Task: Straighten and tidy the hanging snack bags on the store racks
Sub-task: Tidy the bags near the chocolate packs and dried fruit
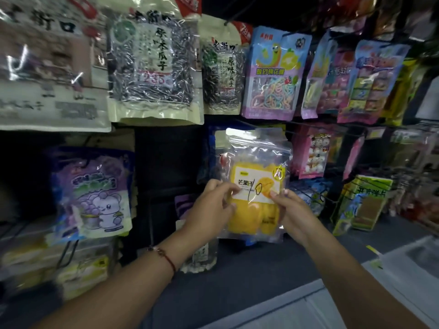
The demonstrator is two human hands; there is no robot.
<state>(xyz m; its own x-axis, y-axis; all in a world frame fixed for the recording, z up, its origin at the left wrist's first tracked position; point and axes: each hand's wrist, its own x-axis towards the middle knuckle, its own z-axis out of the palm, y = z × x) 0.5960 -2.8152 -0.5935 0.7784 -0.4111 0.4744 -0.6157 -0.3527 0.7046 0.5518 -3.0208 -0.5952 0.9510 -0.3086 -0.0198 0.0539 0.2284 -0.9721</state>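
left hand [215, 205] and right hand [291, 213] – fingers curled, pinching the hanging mango bag [257, 186] by its sides

Dark gap [166, 157] left of mango bag [257, 184] — open

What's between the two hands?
The clear dried-mango bag, hanging from the rack; the left hand and right hand pinch its sides in the head view.

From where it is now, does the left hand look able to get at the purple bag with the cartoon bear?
Probably yes. The left hand holds the mango bag's left edge, so it must let go first. The purple bear bag hangs to its left, facing outward, with only a dark gap between them.
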